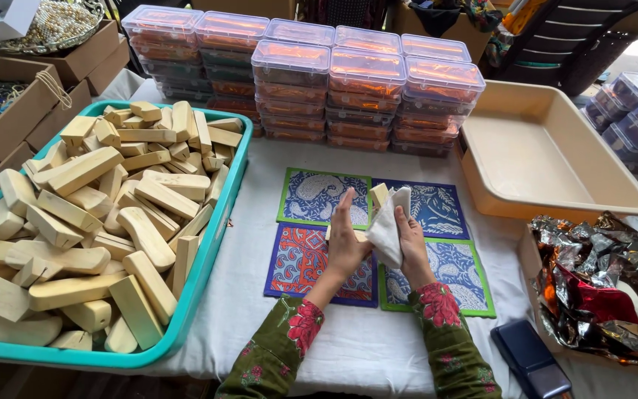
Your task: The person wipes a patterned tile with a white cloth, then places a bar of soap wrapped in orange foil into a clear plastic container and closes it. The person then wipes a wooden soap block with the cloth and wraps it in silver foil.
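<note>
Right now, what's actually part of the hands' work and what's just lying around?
In use:
- left hand and right hand, together holding a wooden block in white cloth
- four printed mats beneath the hands
- teal tray of wooden blocks

Lying about:
- stacked lidded plastic boxes
- empty beige tray
- crumpled foil wrap
- dark blue case
- cardboard boxes

- A table draped in white cloth filled most of the view.
- Brown cardboard boxes stood along its far left edge.
- A dark slatted chair stood behind the table at the upper right.
- Soft, even light fell over everything, with pale glare at the top right corner.
</note>
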